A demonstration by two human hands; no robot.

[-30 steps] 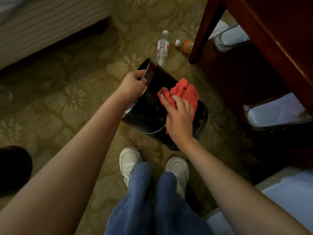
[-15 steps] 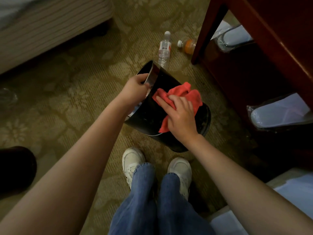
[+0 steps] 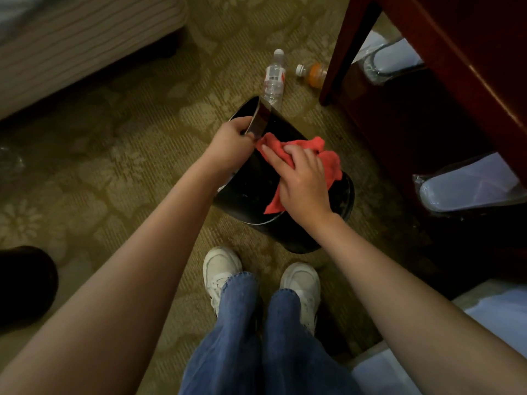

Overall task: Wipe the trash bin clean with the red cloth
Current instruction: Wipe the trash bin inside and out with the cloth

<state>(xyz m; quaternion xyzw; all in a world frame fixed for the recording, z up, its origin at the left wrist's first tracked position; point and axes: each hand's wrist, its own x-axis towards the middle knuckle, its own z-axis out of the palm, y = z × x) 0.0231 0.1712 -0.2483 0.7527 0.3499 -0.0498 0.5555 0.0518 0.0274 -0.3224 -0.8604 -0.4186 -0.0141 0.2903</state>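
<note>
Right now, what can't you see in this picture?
All in the head view:
- Inside of the bin: its mouth tips away and is dark, and the left hand grips the rim.
- Bin wall under the cloth and right hand: covered, so clean or dirty is unknown.
- Orange bottle: partly behind the table leg.
- Dark thing: cut off by the left edge.

The scene is viewed from one head-worn wide-angle camera, aimed forward and steeply down. The trash bin is framed close, near centre; white shoes are seen at 6 o'clock, a wooden table at 2 o'clock.
</note>
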